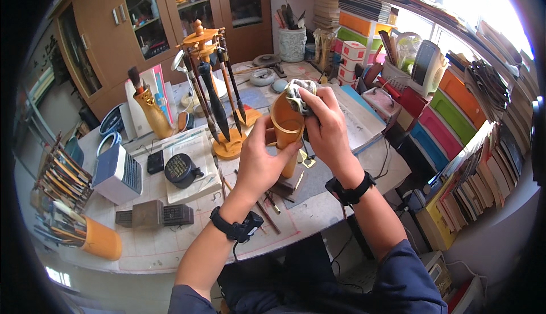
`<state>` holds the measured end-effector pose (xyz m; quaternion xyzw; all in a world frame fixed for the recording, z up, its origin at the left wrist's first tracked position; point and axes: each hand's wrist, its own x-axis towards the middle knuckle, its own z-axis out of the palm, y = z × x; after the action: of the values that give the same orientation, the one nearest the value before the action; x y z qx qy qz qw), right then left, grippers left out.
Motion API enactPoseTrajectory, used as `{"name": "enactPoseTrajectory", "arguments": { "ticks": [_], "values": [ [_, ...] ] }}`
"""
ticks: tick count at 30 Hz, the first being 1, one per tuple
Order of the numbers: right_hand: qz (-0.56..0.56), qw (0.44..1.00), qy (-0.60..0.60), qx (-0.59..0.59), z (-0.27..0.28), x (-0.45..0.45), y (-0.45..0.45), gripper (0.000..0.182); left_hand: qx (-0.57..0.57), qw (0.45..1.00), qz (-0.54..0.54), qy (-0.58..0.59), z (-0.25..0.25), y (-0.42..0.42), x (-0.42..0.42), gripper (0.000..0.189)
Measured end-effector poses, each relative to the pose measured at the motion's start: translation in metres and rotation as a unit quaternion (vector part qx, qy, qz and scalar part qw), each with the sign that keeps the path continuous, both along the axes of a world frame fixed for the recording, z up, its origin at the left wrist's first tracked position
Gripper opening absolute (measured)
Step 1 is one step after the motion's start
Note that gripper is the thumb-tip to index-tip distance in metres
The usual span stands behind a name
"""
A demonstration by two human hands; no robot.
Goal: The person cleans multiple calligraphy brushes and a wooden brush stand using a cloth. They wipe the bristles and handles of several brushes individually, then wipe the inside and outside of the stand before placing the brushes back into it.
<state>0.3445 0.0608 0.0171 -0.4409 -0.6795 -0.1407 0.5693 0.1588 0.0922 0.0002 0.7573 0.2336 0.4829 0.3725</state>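
Observation:
My left hand [264,156] is closed around a tan, hollow cylindrical vessel [283,120], held tilted above the desk with its open rim towards me. In my right hand [326,120] is a crumpled grey-and-white cloth [298,94], bunched at the vessel's upper side. The material of the vessel is not certain; it looks like bamboo or wood. Left of it stands a wooden brush stand [230,145] with several large brushes hanging. Beneath my hands a grey felt mat [315,177] carries a dark block [290,184], and thin brushes [268,216] lie near it.
On the left are a round black container [181,170] on a book, dark blocks [149,216], a small white-and-blue device [117,175], a brush-filled holder [102,239] and a golden vase [155,113]. Papers [358,122], coloured drawers [443,122] and rows of books [482,182] stand on the right.

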Motion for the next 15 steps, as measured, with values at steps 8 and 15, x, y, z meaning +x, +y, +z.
{"name": "enactPoseTrajectory", "arguments": {
  "ticks": [8,15],
  "values": [
    [-0.033,0.999,0.029,0.023,-0.041,-0.023,-0.039,0.063,-0.007,0.999,-0.045,-0.022,-0.004,0.004,-0.002,0.061],
    [-0.065,0.98,0.186,0.038,-0.078,-0.024,-0.038,0.056,-0.045,0.993,-0.09,-0.06,-0.006,0.017,-0.004,0.052]
  ]
}}
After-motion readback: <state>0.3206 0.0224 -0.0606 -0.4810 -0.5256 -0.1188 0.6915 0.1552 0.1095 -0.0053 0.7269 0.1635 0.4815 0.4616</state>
